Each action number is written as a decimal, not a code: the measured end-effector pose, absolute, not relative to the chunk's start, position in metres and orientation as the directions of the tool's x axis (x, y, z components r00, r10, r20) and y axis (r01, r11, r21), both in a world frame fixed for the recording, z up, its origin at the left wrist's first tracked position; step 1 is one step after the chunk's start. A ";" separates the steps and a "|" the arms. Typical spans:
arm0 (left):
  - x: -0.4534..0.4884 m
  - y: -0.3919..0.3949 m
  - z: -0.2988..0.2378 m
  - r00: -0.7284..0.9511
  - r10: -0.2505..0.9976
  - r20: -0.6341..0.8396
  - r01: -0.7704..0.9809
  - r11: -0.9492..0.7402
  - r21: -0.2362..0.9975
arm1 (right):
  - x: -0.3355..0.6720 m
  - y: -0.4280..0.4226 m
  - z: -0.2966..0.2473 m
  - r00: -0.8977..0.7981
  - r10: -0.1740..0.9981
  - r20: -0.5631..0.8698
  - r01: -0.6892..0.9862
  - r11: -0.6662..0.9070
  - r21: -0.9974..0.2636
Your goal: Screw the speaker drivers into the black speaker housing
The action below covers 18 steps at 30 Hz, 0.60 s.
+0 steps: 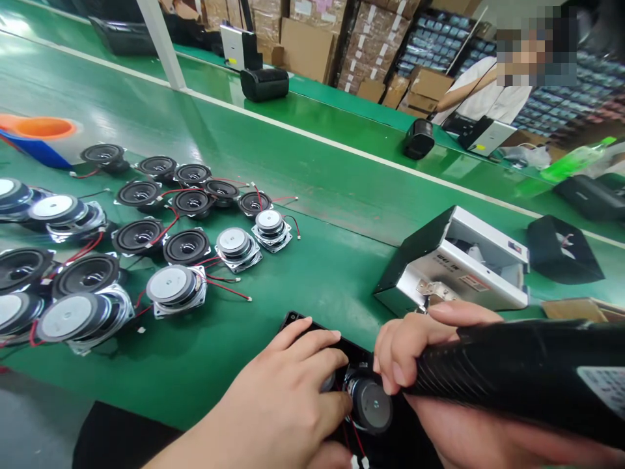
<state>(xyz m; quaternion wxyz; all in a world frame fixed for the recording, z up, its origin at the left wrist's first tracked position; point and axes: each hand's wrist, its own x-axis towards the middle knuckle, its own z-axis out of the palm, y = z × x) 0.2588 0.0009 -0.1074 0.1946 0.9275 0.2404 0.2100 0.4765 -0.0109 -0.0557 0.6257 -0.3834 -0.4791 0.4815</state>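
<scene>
Glossy green workbench [303, 273] stretching across, white stripe [342, 146] along its far side, white post [163, 42] rising at left, stacked cardboard boxes [312, 39] behind, racks of blue packets [434, 39] beyond, overhead light glaring off the green

Near edge of the surface [303, 273]: panel [312, 329] with a speaker [371, 405] set in it. Left hand [288, 404] on the panel, just left of that speaker; right hand [439, 371] just right of it, wrapped around a power tool [517, 374] that runs off to the right. Loose speakers [161, 241] spread across the left side of the surface, wires between them. Open box [454, 267] behind the right hand. Tub [39, 133] at far left. Behind it all, a second bench with a person [488, 91] at the far right.
</scene>
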 end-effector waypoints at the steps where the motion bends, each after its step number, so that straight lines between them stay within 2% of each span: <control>1: 0.260 0.001 -0.104 0.800 0.534 0.273 0.369 -0.797 0.477 | 0.476 -0.010 -0.059 0.060 0.959 0.279 -0.253 0.285 -0.925; 3: 0.261 0.001 -0.096 0.811 0.548 0.204 0.387 -0.765 0.515 | 0.473 -0.009 -0.067 0.050 0.934 0.355 -0.272 0.354 -0.895; 7: 0.261 -0.001 -0.087 0.817 0.570 0.087 0.438 -0.711 0.550 | 0.466 -0.005 -0.077 0.117 0.904 0.411 -0.263 0.428 -0.865; 12: 0.260 -0.002 -0.090 0.804 0.581 0.128 0.427 -0.714 0.555 | 0.463 -0.007 -0.082 0.023 0.928 0.371 -0.246 0.365 -0.898; 18: 0.261 -0.001 -0.090 0.797 0.588 0.139 0.418 -0.703 0.575 | 0.466 -0.007 -0.084 0.021 0.920 0.392 -0.243 0.385 -0.890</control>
